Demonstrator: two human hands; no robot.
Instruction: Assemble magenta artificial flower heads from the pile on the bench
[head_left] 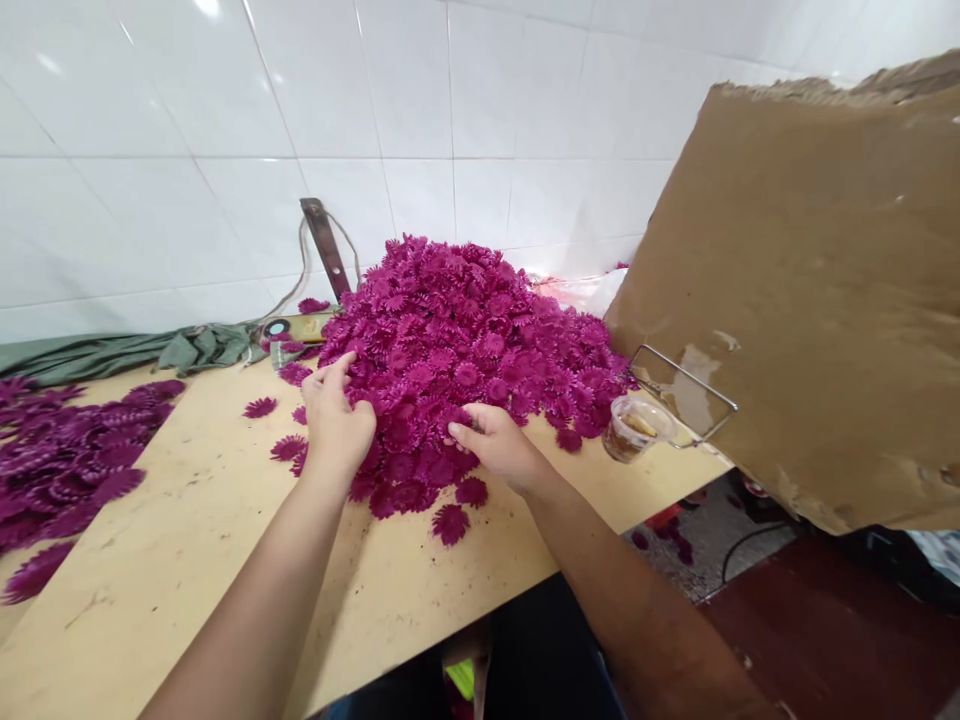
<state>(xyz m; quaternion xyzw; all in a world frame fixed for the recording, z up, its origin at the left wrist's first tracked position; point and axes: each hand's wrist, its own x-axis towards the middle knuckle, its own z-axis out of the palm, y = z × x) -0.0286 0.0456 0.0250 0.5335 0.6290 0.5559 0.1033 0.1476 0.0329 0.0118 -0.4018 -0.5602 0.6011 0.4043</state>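
Observation:
A tall heap of magenta artificial flower heads (450, 330) rises in the middle of the wooden tabletop (217, 520). My left hand (334, 415) is at the heap's left edge, its fingers stretched out and apart, with nothing visible in them. At the heap's front, my right hand (495, 445) has thumb and fingers pinched on a magenta flower head (459, 420), partly hidden by the fingers. Two loose flower heads (450, 524) lie just in front of the heap. Several more, such as one flower head (260, 407), lie to its left.
A second pile of darker flower heads (82, 460) spreads at the far left. Behind are a green cloth (187, 350) and an upright rusty metal bar (324, 245). On the right stand a plastic cup (636, 430), a wire frame (697, 385) and a large cardboard sheet (810, 300).

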